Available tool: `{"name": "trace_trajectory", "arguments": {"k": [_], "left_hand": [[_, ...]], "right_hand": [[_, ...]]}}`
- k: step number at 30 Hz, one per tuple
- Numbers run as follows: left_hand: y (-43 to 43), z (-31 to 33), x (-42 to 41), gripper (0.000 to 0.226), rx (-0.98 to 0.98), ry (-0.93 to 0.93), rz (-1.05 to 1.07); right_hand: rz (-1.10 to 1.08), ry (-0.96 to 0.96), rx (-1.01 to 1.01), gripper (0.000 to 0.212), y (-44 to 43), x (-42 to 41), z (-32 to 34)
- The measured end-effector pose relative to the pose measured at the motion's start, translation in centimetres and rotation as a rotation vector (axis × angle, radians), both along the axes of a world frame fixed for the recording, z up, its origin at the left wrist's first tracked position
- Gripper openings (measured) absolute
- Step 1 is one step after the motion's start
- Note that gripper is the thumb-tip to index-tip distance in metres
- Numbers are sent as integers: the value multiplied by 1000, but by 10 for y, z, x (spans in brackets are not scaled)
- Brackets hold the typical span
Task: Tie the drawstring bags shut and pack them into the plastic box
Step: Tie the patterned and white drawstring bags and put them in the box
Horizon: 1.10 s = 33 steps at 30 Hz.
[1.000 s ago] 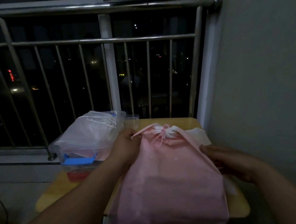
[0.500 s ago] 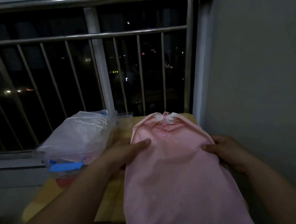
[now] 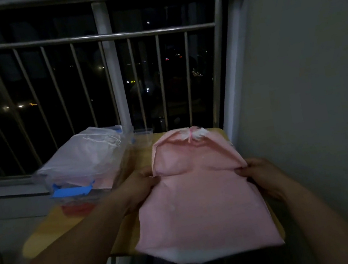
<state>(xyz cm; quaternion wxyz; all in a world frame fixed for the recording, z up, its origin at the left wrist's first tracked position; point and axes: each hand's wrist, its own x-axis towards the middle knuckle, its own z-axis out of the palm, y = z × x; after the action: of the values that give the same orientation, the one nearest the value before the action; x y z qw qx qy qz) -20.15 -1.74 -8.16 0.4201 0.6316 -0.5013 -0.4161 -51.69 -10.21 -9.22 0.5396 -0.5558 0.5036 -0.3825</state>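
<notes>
Plastic box (image 3: 73, 191), left on the table (image 3: 48, 232), heaped with a white drawstring bag (image 3: 85, 151). Left hand (image 3: 138, 184) pinches one edge of the tied pink drawstring bag (image 3: 201, 200), which lies flat. Right hand (image 3: 258, 173) pinches the other. Step: probably folding. Next: lift it leftward onto the box.

Wooden table (image 3: 48, 232), plastic box (image 3: 90, 180), pink bag (image 3: 202, 204)
</notes>
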Motion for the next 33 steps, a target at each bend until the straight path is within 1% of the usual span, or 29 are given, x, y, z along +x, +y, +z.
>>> {"name": "trace_trajectory", "arguments": {"k": [2, 5, 6, 7, 8, 10, 11, 12, 14, 16, 17, 18, 19, 20, 21, 22, 23, 25, 26, 28, 30, 31, 32, 33], "left_hand": [[-1, -8, 1, 26, -30, 28, 28], [-4, -20, 6, 43, -25, 92, 69], [-3, -23, 8, 44, -24, 105, 67], [-2, -24, 8, 42, -31, 117, 71], [-2, -27, 10, 41, -42, 126, 82], [-3, -28, 10, 44, -77, 134, 119], [-3, -28, 9, 49, -108, 129, 136], [-4, -30, 8, 52, -145, 120, 149], [-6, -33, 6, 54, -205, 88, 172], [-5, -33, 5, 51, -236, 78, 185], [-4, -31, 5, 46, -234, 98, 190], [0, -27, 3, 38, -240, 122, 207], [7, -19, 0, 28, -247, 185, 234], [15, -11, -2, 23, -221, 296, 243], [22, -5, -5, 30, -165, 429, 220], [29, 0, -6, 39, -112, 524, 179], [36, 2, -9, 43, -65, 545, 125], [42, 0, -13, 33, -15, 452, 69], [43, -2, -13, 28, -34, 367, 109], [41, -3, -17, 29, -108, 245, 221], [40, 3, -22, 31, -184, 234, 270], [41, 6, -27, 32, -221, 244, 275], [45, 16, -29, 33, -252, 236, 278], [47, 20, -35, 35, -281, 197, 280]], "right_hand": [[-25, -49, -4, 20, -1, -1, -1], [-53, -125, 8, 35, -1, -3, -3], [-42, -141, 24, 38, -1, -4, -5], [-24, -166, 43, 37, -2, -5, -6], [-9, -212, 71, 32, -3, -6, -7], [6, -330, 162, 15, -3, -7, -6], [12, -354, 212, 21, -4, -7, -6], [45, -338, 253, 29, -4, -6, -8], [105, -196, 270, 46, -1, -1, -10], [95, -76, 222, 58, 0, 6, -13], [80, -35, 186, 60, 2, 9, -12], [60, -28, 150, 53, 1, 10, -12], [44, -31, 119, 45, 3, 11, -10], [26, -40, 88, 42, 2, 13, -7], [7, -45, 56, 42, 1, 12, -5], [-17, -41, 21, 41, 2, 14, -1], [-40, -28, -16, 39, 4, 15, 3], [-90, 16, -71, 32, 8, 17, 11], [-89, 14, -73, 30, 12, 19, 15], [6, -54, 19, 32, 20, 18, 20], [85, -81, 116, 36, 30, 18, 26], [90, -68, 107, 36, 29, 16, 25], [77, -35, 49, 35, 30, 20, 33], [7, 24, -24, 33, 28, 21, 37]]}}
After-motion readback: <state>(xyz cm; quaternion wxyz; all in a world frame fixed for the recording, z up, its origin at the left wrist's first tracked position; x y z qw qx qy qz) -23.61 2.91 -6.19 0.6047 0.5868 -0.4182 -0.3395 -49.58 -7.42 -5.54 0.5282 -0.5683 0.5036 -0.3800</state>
